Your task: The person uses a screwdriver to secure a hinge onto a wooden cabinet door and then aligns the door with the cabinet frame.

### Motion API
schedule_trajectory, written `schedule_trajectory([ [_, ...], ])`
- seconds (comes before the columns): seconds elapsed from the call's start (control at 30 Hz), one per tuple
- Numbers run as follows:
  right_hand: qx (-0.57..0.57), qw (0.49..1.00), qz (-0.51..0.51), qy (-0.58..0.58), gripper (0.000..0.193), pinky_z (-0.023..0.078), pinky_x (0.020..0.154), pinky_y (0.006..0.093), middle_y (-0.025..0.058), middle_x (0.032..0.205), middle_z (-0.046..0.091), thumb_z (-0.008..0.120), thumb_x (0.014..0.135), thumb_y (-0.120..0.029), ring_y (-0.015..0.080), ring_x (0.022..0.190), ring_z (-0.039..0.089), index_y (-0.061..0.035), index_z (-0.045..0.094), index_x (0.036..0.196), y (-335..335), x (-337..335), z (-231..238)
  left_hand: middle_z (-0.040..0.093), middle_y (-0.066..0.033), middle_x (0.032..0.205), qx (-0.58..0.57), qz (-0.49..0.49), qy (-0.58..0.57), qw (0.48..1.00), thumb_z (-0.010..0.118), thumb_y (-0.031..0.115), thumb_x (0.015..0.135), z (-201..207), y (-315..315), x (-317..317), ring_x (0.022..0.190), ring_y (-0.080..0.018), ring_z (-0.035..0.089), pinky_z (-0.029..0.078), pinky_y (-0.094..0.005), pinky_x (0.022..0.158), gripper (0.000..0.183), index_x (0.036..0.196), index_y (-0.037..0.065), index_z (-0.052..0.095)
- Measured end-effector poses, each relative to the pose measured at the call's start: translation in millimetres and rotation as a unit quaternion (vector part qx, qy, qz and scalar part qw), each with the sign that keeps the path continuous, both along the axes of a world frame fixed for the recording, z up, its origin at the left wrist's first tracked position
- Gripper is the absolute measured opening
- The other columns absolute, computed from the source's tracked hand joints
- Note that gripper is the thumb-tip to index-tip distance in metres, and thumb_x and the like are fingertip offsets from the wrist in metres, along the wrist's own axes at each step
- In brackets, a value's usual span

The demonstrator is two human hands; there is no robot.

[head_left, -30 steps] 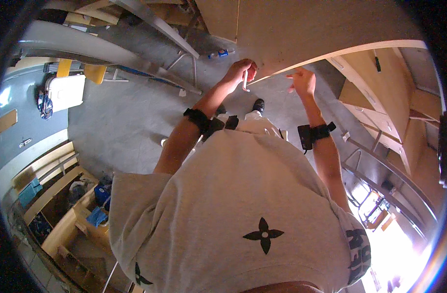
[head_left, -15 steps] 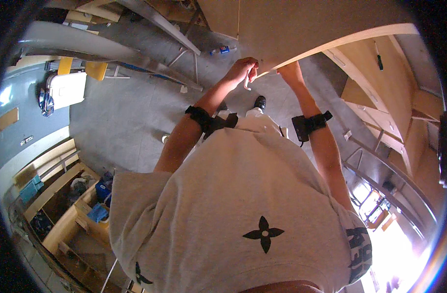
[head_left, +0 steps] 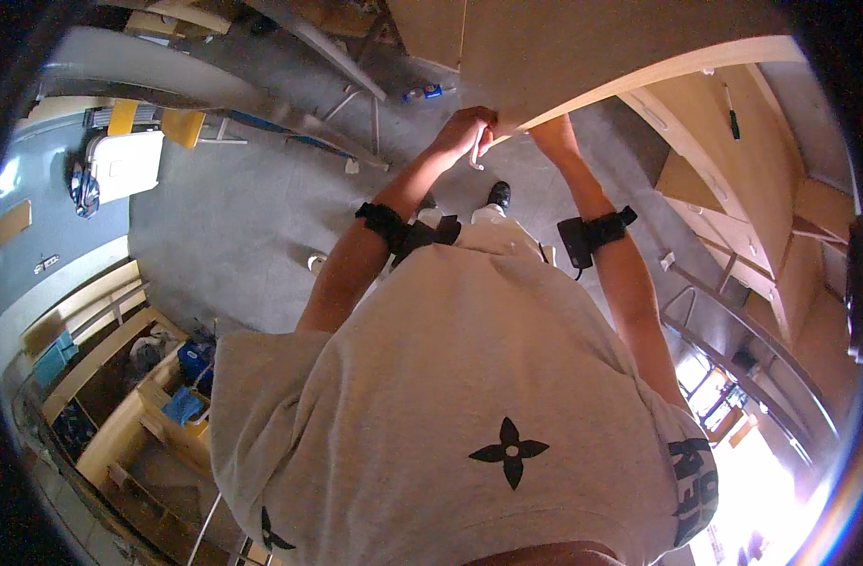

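A large wooden panel [head_left: 564, 57] with a pale edge fills the top of the view. My left hand [head_left: 464, 134] is closed at the panel's near left corner. From its fingers hangs a thin, pale L-shaped hex key [head_left: 476, 160], its bent end pointing down. On the other side of the panel's pale edge, my right hand [head_left: 556, 141] reaches up against the panel. Its fingers are mostly hidden behind that edge. Both forearms wear black straps with small dark boxes.
At right, a wooden unit [head_left: 724, 189] holds a screwdriver [head_left: 732, 113] on its surface. Metal-framed benches [head_left: 309, 47] stand upper left. A bottle with a blue label [head_left: 424, 93] lies on the floor. Lower left are wooden boxes [head_left: 120, 434] with blue items. A white case [head_left: 130, 165] stands far left.
The view has shifted slightly. My left hand still grips the hex key at the corner, and my right hand stays at the panel's edge with a slight shift.
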State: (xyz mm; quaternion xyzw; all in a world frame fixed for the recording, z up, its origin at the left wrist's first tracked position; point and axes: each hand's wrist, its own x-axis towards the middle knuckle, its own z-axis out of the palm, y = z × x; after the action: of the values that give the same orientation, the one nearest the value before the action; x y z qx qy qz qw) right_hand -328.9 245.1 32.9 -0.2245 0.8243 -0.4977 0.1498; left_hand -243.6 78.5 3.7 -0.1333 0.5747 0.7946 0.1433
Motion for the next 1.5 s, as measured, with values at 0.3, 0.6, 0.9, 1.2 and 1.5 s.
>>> schedule_trajectory([
  [0.3, 0.022, 0.999, 0.029, 0.001, 0.017, 0.045, 0.056, 0.0283, 0.0056, 0.068, 0.063, 0.061, 0.077, -0.008, 0.0102, 0.061, 0.055, 0.0005, 0.066, 0.091, -2, -4, -10, 0.049, -0.0038, 0.052, 0.008, 0.010, 0.011, 1.000, 0.044, 0.020, 0.084, 3, -3, 4, 0.042, -0.0141, 0.046, 0.036, -0.0285, 0.040, 0.020, 0.074, 0.005, 0.053],
  [0.6, -0.007, 1.000, 0.014, -0.005, 0.015, 0.046, 0.058, 0.0270, 0.0060, 0.069, 0.064, 0.060, 0.077, -0.006, 0.0112, 0.062, 0.057, 0.0000, 0.067, 0.090, -6, -1, -13, 0.052, -0.0075, 0.055, -0.093, -0.006, -0.016, 0.995, 0.038, 0.007, 0.080, 7, -8, 0, 0.045, -0.0168, 0.049, 0.039, -0.0312, 0.044, 0.016, 0.078, 0.002, 0.053],
  [0.9, 0.007, 0.998, 0.015, 0.064, 0.016, 0.047, 0.061, 0.0282, 0.0086, 0.072, 0.065, 0.060, 0.077, -0.007, 0.0122, 0.065, 0.059, 0.0014, 0.065, 0.090, -12, 1, -12, 0.057, -0.0133, 0.070, -0.314, -0.029, 0.054, 0.947, 0.040, 0.008, 0.083, 10, -9, 6, 0.055, -0.0232, 0.057, 0.047, -0.0368, 0.053, 0.017, 0.084, 0.003, 0.056],
  [1.2, 0.019, 0.998, 0.007, 0.053, 0.020, 0.049, 0.064, 0.0320, 0.0124, 0.076, 0.067, 0.063, 0.076, -0.012, 0.0170, 0.070, 0.064, 0.0004, 0.065, 0.092, -18, 8, -11, 0.054, -0.0132, 0.096, -0.546, -0.037, 0.254, 0.797, 0.051, 0.014, 0.083, -15, -15, 12, 0.066, -0.0311, 0.061, 0.051, -0.0408, 0.060, 0.017, 0.093, 0.002, 0.058],
  [1.5, 0.057, 0.995, 0.039, 0.067, 0.021, 0.050, 0.062, 0.0348, 0.0139, 0.074, 0.066, 0.059, 0.079, -0.015, 0.0202, 0.065, 0.064, 0.0015, 0.065, 0.090, -22, 4, -34, 0.057, -0.0148, 0.074, -0.392, 0.038, 0.150, 0.907, 0.042, 0.013, 0.088, 0, -14, 16, 0.071, -0.0308, 0.057, 0.043, -0.0401, 0.064, 0.014, 0.082, 0.005, 0.052],
])
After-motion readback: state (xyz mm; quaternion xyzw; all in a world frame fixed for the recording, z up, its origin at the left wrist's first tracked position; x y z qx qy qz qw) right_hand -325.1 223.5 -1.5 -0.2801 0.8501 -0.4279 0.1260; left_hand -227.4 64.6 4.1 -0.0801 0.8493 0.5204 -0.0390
